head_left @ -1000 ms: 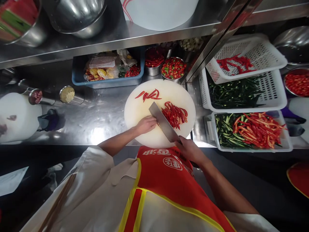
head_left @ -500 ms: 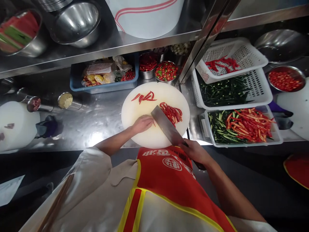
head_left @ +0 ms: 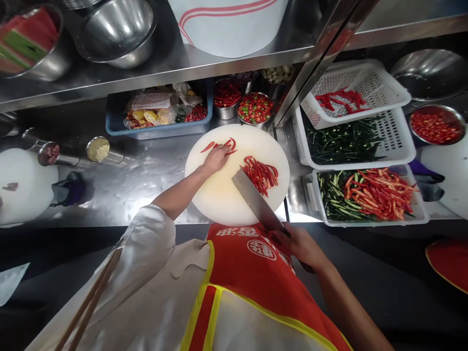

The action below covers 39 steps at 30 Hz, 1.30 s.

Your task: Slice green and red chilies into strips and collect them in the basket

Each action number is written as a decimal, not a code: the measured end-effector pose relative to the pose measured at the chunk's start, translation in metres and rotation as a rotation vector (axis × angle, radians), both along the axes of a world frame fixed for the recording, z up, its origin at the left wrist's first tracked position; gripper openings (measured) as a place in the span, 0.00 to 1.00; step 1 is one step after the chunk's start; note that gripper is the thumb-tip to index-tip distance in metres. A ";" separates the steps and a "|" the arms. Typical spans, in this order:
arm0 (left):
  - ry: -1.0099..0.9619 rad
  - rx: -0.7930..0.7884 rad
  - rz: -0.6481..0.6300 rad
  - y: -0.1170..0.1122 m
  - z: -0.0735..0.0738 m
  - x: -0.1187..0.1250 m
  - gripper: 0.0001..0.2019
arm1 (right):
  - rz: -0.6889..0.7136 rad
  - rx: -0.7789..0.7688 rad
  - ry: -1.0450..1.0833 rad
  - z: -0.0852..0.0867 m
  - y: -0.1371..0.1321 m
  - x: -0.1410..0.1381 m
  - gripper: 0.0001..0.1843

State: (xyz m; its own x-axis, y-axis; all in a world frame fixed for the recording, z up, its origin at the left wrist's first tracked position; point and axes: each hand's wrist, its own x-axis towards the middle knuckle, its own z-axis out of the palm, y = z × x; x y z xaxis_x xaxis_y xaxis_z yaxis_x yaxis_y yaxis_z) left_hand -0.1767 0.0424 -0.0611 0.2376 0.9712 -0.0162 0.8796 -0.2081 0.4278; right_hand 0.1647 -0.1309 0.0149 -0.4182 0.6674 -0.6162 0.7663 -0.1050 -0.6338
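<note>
A round white cutting board (head_left: pixel 212 204) lies on the steel counter. My left hand (head_left: pixel 216 158) is at the board's far left part, its fingers bent together on the small group of red chili peppers (head_left: pixel 231 145) there; they partly hide what they pinch. My right hand (head_left: pixel 302 243) grips the handle of a cleaver (head_left: pixel 258 200). Its broad blade slants over the right part of the board, the tip pointing up and left. Beside the blade, to its right, sits a pile of sliced red chilies (head_left: pixel 260 174).
To the right stand white baskets (head_left: pixel 397 129) of green and red chilies and a tray (head_left: pixel 420 209) of cut green and red strips. Behind are a blue bin (head_left: pixel 157 127) and metal pots of chopped peppers (head_left: pixel 255 108). A steel shelf edge (head_left: pixel 146 80) runs above.
My left hand has moved away from beside the blade, up and left to the group of chilies. The cleaver has shifted slightly down and right, still in my right hand.
</note>
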 end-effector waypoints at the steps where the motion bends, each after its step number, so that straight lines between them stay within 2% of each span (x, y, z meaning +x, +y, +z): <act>1: 0.008 -0.022 -0.015 0.002 0.001 -0.001 0.09 | -0.029 0.003 -0.007 -0.002 0.000 0.001 0.22; 3: 0.020 -0.068 -0.080 0.001 0.005 -0.004 0.08 | -0.071 0.012 -0.005 -0.005 0.000 0.003 0.22; 5: 0.004 -0.103 -0.186 -0.010 0.007 -0.006 0.07 | -0.093 0.019 -0.011 -0.006 0.001 0.002 0.22; 7: -0.040 -0.120 -0.318 -0.034 0.007 -0.006 0.06 | -0.090 0.028 -0.033 -0.006 0.001 -0.001 0.22; 10: -0.133 -0.074 -0.469 -0.083 0.003 0.000 0.10 | -0.055 0.033 -0.070 -0.004 0.000 -0.008 0.22; 13: -0.194 0.022 -0.435 -0.122 -0.005 0.009 0.13 | 0.009 0.030 -0.057 0.003 0.001 -0.015 0.20; 15: -0.216 0.063 -0.390 -0.134 -0.009 0.013 0.14 | 0.063 0.040 -0.024 0.009 0.004 -0.018 0.19; 19: -0.201 0.093 -0.352 -0.136 -0.016 0.015 0.15 | 0.159 0.050 -0.021 0.018 0.010 -0.021 0.17; 29: -0.254 0.100 -0.303 -0.136 -0.023 0.017 0.15 | 0.252 -0.034 -0.154 0.027 0.020 -0.020 0.16; 31: -0.254 0.111 -0.294 -0.136 -0.024 0.017 0.15 | 0.248 -0.030 -0.167 0.020 0.024 -0.031 0.15; 35: -0.240 0.126 -0.313 -0.139 -0.026 0.016 0.14 | 0.199 0.071 -0.131 -0.007 0.034 -0.054 0.14; 37: -0.235 0.134 -0.318 -0.141 -0.024 0.015 0.14 | 0.172 0.072 -0.080 -0.015 0.037 -0.053 0.15; 39: -0.246 0.148 -0.314 -0.139 -0.022 0.015 0.14 | 0.113 0.050 -0.037 -0.015 0.036 -0.041 0.17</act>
